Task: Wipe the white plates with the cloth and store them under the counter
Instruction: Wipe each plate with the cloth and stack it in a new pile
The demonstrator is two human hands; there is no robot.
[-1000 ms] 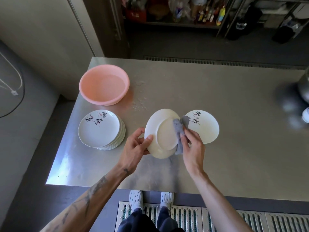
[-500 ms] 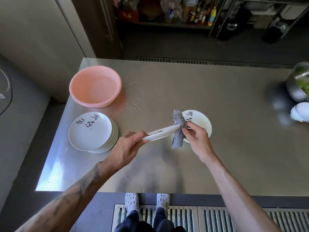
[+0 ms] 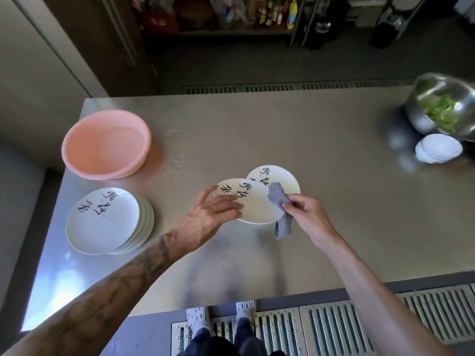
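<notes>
The plate (image 3: pixel 257 208) now sits face up, no longer edge-on: my left hand (image 3: pixel 208 218) pinches its left rim, my right hand (image 3: pixel 307 214) grips the cloth (image 3: pixel 277 199) on its right rim, above the surface (image 3: pixel 347 227).

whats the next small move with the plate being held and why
Probably sweep the grey cloth leftward across the white round plate with black lettering: the left hand holds it face up, and the right hand pinches the cloth only at its right rim.
</notes>
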